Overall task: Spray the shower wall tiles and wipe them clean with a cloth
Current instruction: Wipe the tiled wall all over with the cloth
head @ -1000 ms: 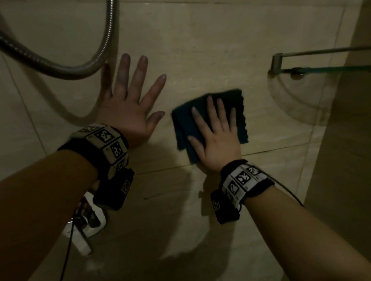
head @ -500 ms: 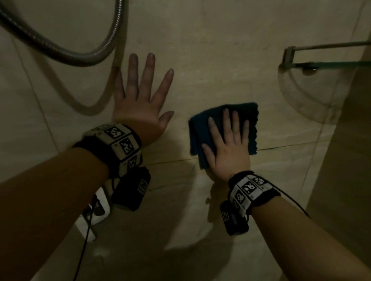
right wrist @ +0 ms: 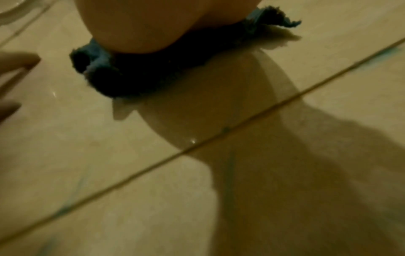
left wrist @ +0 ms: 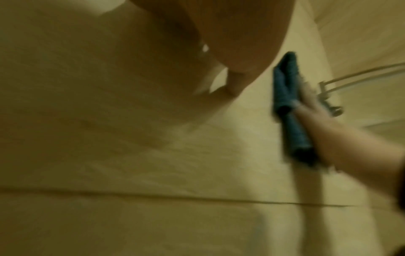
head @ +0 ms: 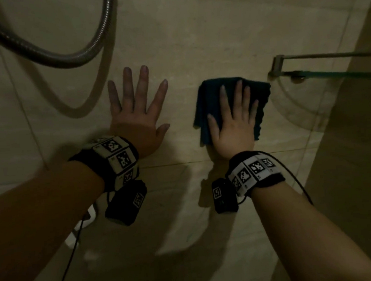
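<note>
A folded dark blue cloth lies flat against the beige wall tiles. My right hand presses it to the wall with straight fingers. In the left wrist view the cloth shows edge-on under that hand. From the right wrist, the cloth bunches under my palm just above a grout line. My left hand rests flat on the bare tile to the cloth's left, fingers spread, holding nothing. No spray bottle is in view.
A metal shower hose loops down at the upper left. A glass corner shelf with a metal rail juts out at the right, close to the cloth. A side wall closes the right. A white fitting sits below my left wrist.
My right hand has slid the cloth to the right along the wall, closer to the glass shelf. The left hand stays flat on the tile.
</note>
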A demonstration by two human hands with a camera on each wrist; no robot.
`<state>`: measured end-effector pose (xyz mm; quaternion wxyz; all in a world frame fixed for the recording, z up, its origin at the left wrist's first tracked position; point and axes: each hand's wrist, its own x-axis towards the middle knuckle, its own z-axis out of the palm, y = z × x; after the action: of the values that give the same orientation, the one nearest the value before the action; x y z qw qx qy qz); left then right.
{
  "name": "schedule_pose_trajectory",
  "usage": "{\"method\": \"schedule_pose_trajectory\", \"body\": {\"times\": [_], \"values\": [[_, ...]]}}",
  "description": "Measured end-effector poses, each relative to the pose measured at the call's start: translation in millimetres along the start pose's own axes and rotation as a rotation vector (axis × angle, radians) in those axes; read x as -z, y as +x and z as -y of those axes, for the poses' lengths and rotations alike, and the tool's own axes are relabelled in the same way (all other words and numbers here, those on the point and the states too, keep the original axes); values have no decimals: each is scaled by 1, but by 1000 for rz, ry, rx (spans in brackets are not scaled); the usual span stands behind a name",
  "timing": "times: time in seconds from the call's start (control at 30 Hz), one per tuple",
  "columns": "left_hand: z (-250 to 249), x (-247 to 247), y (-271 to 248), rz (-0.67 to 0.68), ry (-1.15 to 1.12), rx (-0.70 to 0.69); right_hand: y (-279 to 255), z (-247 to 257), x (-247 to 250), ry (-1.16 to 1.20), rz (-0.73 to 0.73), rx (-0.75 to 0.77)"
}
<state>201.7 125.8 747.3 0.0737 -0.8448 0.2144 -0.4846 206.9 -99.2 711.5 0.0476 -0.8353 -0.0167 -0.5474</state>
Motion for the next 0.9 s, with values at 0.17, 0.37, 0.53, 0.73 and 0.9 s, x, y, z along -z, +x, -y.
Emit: {"method": "schedule_pose_trajectory", "body": {"times": [0.17,0.37,0.53,0.73,0.9], "values": [[-23,11,11,16,-12,-71,-27,-1,-8,-18,66,-14],[-29,33,49,257,60,97,-50,-13,-8,-37,151,44],[-12,39,49,299,47,123,5,-2,12,3,101,68],[10,54,50,289,-34,188,93,24,46,29,61,46],[15,57,50,306,-40,183,119,40,51,29,22,5]]}}
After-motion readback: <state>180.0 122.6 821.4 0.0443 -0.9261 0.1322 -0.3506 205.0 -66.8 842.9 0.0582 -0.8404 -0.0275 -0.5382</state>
